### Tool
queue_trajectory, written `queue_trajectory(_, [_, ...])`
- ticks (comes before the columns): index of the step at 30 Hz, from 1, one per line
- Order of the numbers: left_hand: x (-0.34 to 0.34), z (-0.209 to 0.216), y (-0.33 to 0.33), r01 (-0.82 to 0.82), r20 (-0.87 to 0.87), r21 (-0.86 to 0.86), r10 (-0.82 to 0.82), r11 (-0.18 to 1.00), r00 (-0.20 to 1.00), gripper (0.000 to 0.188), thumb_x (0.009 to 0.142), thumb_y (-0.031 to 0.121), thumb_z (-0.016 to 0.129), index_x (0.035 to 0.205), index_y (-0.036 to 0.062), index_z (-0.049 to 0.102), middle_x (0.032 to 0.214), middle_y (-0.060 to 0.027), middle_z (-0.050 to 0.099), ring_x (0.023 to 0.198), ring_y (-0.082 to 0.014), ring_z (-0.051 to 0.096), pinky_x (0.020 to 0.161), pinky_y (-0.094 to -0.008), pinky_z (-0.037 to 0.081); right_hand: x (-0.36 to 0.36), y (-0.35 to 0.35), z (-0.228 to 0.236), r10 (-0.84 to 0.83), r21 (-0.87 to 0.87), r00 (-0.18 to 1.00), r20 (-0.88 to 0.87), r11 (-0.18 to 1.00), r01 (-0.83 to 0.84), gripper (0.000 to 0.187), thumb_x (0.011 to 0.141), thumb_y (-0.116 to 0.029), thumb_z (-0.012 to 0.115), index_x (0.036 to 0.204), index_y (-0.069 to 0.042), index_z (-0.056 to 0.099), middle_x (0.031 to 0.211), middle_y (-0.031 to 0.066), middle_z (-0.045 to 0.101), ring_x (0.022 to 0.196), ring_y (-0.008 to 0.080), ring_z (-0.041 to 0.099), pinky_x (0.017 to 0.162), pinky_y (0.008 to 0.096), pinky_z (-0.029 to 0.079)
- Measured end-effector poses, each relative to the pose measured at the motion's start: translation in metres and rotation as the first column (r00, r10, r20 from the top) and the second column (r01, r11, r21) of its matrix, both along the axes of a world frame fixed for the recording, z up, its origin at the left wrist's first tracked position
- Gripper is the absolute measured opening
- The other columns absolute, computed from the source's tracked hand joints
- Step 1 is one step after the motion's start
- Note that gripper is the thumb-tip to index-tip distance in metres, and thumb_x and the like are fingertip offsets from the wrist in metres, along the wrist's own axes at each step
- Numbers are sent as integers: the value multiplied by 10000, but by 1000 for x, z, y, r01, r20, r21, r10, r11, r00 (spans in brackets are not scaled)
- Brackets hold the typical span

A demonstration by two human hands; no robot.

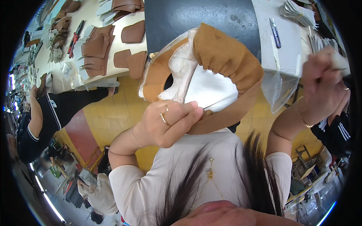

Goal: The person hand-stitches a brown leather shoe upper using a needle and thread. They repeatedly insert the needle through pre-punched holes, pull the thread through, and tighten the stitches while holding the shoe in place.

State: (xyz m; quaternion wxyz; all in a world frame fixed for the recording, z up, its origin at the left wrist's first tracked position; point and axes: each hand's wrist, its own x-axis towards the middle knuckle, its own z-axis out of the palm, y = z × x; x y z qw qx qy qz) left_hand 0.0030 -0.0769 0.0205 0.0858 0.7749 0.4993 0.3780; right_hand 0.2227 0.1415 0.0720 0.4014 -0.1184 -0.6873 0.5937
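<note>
In front of my chest is a tan, suede-like stitched piece (226,49) with a gathered edge, rounded and hollow like a pouch. Its white lining (211,88) shows inside, and a lighter tan panel with a pale, rough edge curves along its left side. My left hand (167,122) is closed on the near edge, thumb and forefinger pinched together. A thin dark line, perhaps thread, runs from those fingertips across the lining. Well out to the right, my right hand (324,75) is raised, blurred, with its fingers curled in. Whatever those fingers hold cannot be made out.
A black mat (203,13) covers the middle of the worktable. Brown cut pieces (96,51) and red-handled pliers (74,43) lie on its left. Blue-handled snips (276,34) rest at right, near hanging clear plastic (275,86). People in dark clothes are on both sides.
</note>
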Motion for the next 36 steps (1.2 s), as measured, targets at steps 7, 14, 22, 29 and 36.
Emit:
queue_trajectory(7, [-2,-7,3,-2,-36,115,6,993,999,124,717,-45,742,802,-66,656,844,-152,654,508,-119,529,403,-240,413,-31,-40,2,158,119,665,730,929,-350,108,768,-97,645,815,-12,599,753,28,541,710,144,523,620,258,414])
queue_trajectory(14, [3,-11,5,-13,14,166,11,986,1000,103,699,-79,733,722,-59,635,831,-149,651,504,-111,522,414,-238,411,-52,-40,-1,257,302,683,683,752,-585,99,781,-88,648,781,-38,563,741,92,522,726,278,509,668,367,405])
queue_trajectory(22, [1,-13,6,-11,46,178,3,984,999,114,689,-79,738,710,-65,627,798,-142,639,503,-116,519,413,-241,411,-61,-48,0,302,38,615,728,879,-476,99,788,-97,629,793,-37,551,752,108,511,724,293,504,667,379,396])
queue_trajectory(29, [0,-13,8,-17,71,187,4,982,997,117,687,-84,736,707,-67,622,780,-125,626,489,-113,507,398,-233,397,-62,-48,-1,300,64,623,722,868,-492,92,787,-93,620,791,-43,543,762,97,501,720,293,496,667,379,393])
queue_trajectory(36, [-22,26,20,167,258,-321,-84,932,962,172,740,60,777,852,-8,666,797,-94,628,623,-188,579,533,-307,467,-77,-24,-6,375,424,718,586,612,-667,172,792,-151,666,744,-36,547,754,82,481,706,287,498,653,350,396])
